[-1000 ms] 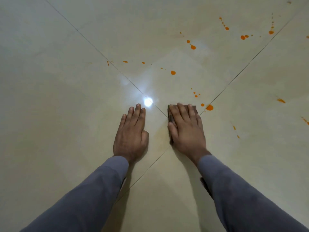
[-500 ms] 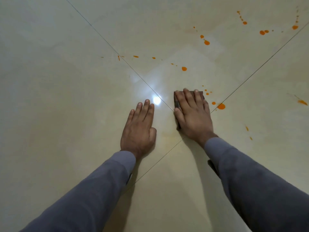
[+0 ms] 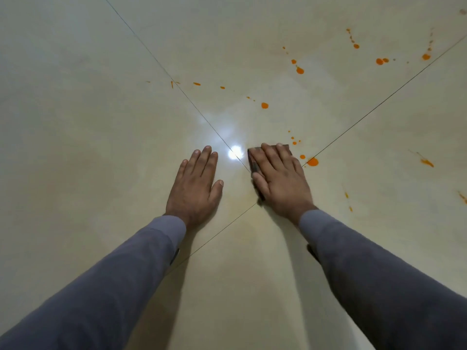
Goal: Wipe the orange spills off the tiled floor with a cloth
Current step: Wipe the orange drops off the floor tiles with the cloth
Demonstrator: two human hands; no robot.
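Right hand (image 3: pixel 280 178) flat, pressing the dark cloth (image 3: pixel 254 162) at the tile joint, has edged toward the nearest orange drops (image 3: pixel 312 161), still unwiped; left hand (image 3: pixel 194 183) stays flat, empty, on the floor (image 3: pixel 88 147).

Dark folded cloth (image 3: pixel 253 162) flat on beige tiled floor (image 3: pixel 101 147) w/ orange spills (image 3: pixel 312 161) just right.

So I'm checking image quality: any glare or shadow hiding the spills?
Head view: a bright glare spot sits between the left hand and right hand, covering no orange spills; soft arm shadows fall nearer the camera.
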